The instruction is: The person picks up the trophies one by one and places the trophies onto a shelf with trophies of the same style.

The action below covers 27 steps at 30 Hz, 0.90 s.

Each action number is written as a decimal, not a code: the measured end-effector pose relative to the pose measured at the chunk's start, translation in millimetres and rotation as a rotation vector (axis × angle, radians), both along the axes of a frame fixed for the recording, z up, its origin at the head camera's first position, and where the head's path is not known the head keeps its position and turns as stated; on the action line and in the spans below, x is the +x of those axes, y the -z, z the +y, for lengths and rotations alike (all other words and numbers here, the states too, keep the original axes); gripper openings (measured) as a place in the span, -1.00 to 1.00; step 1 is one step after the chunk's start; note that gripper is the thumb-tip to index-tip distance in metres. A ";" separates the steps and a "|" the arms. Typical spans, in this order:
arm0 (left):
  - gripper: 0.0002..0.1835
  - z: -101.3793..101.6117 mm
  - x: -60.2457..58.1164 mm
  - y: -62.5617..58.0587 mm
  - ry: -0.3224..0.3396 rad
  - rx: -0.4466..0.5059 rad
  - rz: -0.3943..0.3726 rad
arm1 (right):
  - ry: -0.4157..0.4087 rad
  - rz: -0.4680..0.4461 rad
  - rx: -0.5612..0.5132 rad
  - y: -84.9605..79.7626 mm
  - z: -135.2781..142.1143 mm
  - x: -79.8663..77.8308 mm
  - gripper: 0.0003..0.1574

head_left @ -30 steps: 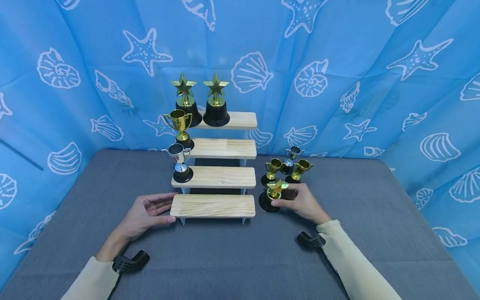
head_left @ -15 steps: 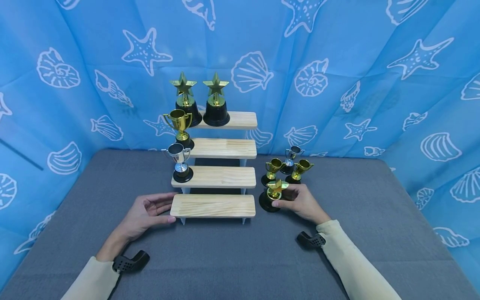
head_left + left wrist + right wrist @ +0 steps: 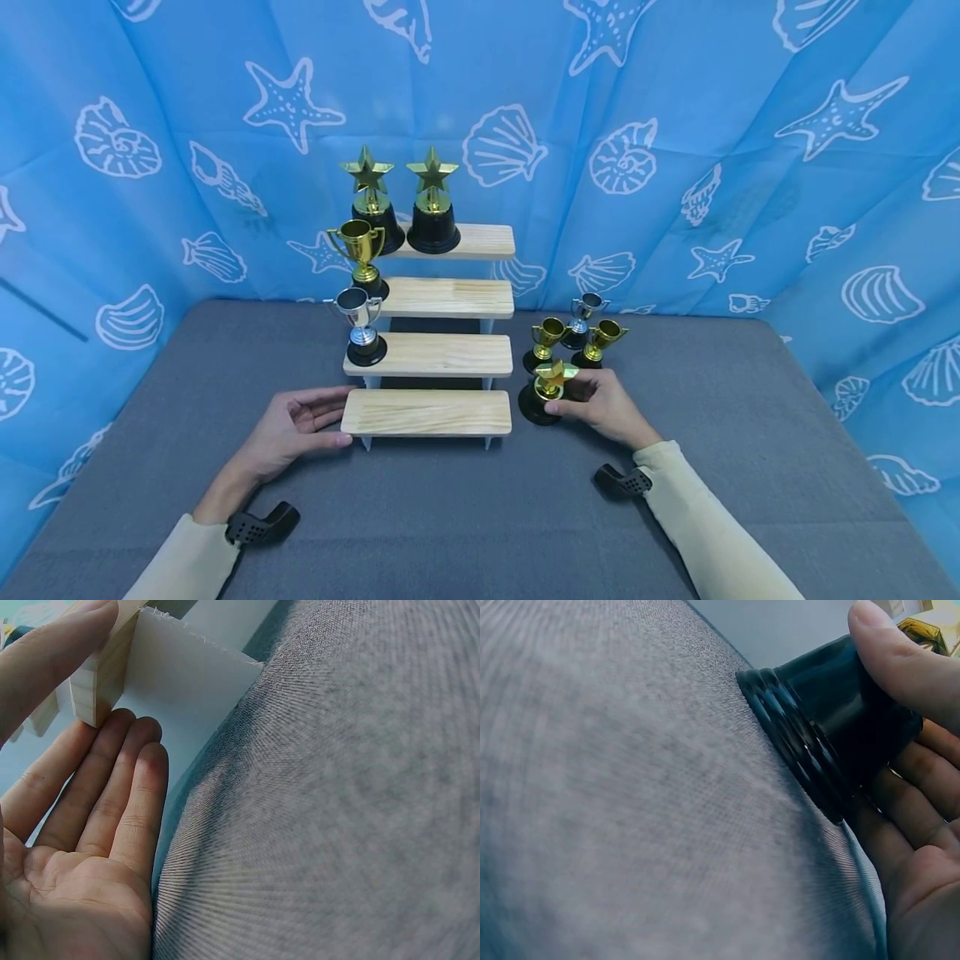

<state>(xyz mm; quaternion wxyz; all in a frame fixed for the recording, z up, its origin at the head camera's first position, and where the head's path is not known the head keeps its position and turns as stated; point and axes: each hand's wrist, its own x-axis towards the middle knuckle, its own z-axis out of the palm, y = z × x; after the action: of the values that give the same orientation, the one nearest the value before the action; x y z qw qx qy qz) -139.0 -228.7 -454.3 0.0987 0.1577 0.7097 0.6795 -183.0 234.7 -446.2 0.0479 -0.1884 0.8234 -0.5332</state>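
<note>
Just right of centre in the head view, the right hand (image 3: 600, 404) has its grip on a gold star trophy with a round black base (image 3: 548, 390), thumb and fingers grasping the base; in the right wrist view the base's ridged rim meets the grey cloth-covered table (image 3: 450, 517). Immediately above that trophy in the frame, close together, stand a small gold two-handled cup on a black base (image 3: 550, 333), a matching gold cup (image 3: 602, 337) and a small silver cup (image 3: 585, 311).

Left of centre, the left hand (image 3: 292, 425) has a released grip, its fingers extended and touching the left end of the lowest board of a four-step pale wooden display stand (image 3: 427, 412). Two larger gold star trophies (image 3: 432, 204) stand on its top step, a gold two-handled cup (image 3: 362, 246) at the left of the second, and a silver two-handled cup (image 3: 362, 329) at the left of the third. A blue curtain with white shell and starfish drawings (image 3: 720, 183) fills the upper frame.
</note>
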 end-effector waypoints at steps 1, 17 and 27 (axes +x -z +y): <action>-0.23 0.3 0.0 -0.3 -0.001 -0.002 -0.002 | 0.003 0.005 0.001 -0.5 -0.1 0.2 -0.55; -0.24 -0.5 0.3 0.8 0.013 0.010 0.017 | 0.024 0.023 0.039 -23.1 -1.8 5.2 -0.62; -0.25 -0.7 0.5 0.7 0.017 0.018 0.025 | 0.041 0.021 0.032 -43.2 -2.3 11.5 -0.54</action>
<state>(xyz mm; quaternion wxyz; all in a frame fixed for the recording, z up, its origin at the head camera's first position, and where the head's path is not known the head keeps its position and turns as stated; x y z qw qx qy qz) -138.5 -229.4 -455.0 0.0942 0.1730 0.7035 0.6828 -171.5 232.4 -403.0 0.0312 -0.1763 0.8359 -0.5189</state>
